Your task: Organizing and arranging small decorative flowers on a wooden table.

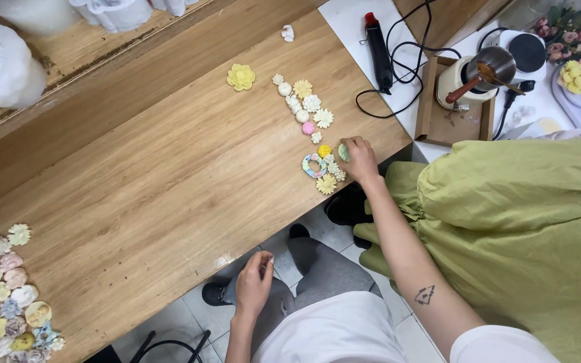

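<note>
Head camera, looking down over a long wooden table (169,168) that runs from lower left to upper right. The person's right hand (360,158) reaches to the table's near edge at about two o'clock from the picture's centre, its fingers pinched together on a small pale green flower piece (343,152) that rests on the wood. Just beside it, toward nine o'clock, lies a tight cluster: a little pastel ring (314,165), a small yellow flower (324,150) and a pale yellow daisy shape (326,184). A line of small white and cream flowers (302,102) with one pink ball (308,128) runs away from the hand toward eleven o'clock, and a larger yellow flower (241,77) sits apart, farther along that way. The left hand (253,282) hangs below the table edge at six o'clock, fingers loosely curled and holding nothing, near the knee. At eight o'clock a heap of pastel flowers (8,296) crowds the table corner. At one o'clock a black heat gun (378,50) lies on a white mat, beside a small metal pot (489,67) on a wooden tray
</note>
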